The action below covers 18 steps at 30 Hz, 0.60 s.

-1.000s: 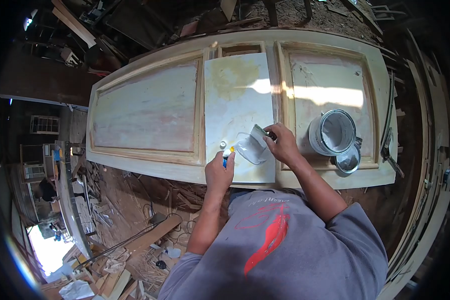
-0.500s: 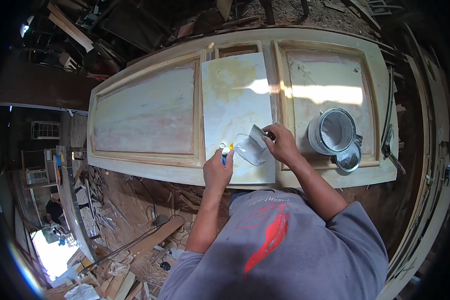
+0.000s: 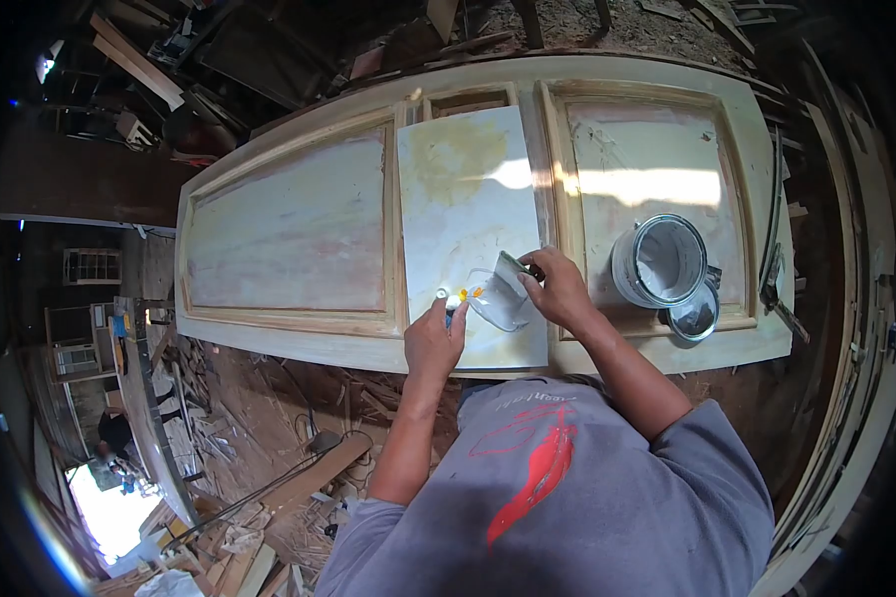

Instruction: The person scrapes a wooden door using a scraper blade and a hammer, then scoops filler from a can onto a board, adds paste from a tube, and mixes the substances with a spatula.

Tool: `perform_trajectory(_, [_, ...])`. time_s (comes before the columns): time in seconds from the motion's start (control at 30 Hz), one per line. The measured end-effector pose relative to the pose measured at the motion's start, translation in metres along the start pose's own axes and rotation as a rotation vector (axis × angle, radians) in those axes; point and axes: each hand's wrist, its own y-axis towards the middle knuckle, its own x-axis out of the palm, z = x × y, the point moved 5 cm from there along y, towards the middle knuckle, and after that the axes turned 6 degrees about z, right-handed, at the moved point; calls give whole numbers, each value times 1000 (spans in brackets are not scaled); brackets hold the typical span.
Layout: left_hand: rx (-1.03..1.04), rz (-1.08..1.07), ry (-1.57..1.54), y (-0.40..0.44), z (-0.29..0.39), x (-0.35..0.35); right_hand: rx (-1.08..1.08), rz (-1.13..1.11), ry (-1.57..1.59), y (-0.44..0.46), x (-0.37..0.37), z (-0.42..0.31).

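My left hand (image 3: 435, 341) is closed around a small blue-and-white tube (image 3: 454, 301) with a yellow nozzle end, over the lower part of a white board (image 3: 458, 199). A small orange-yellow blob (image 3: 478, 293) shows beside the nozzle. To its right, my right hand (image 3: 559, 288) grips a flat scraper (image 3: 511, 266), its blade by a patch of pale grey paste (image 3: 501, 306) on the board. A small white cap (image 3: 442, 294) lies near my left fingertips. The board rests across a panelled wooden door (image 3: 289, 224).
An open can of pale paste (image 3: 659, 261) stands on the door's right panel, with its lid (image 3: 694, 313) beside it. Wood scraps (image 3: 239, 557) litter the floor at lower left. Long planks (image 3: 846, 298) stand at the right.
The orange-yellow blob now shows on the paste by the nozzle. Both hands keep nearly the same places and holds, while the view has shifted slightly.
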Motion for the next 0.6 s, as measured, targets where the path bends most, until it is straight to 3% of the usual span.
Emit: perform_trajectory(0.6, [34, -35, 21, 0, -2, 1, -15, -79, -92, 2, 5, -9])
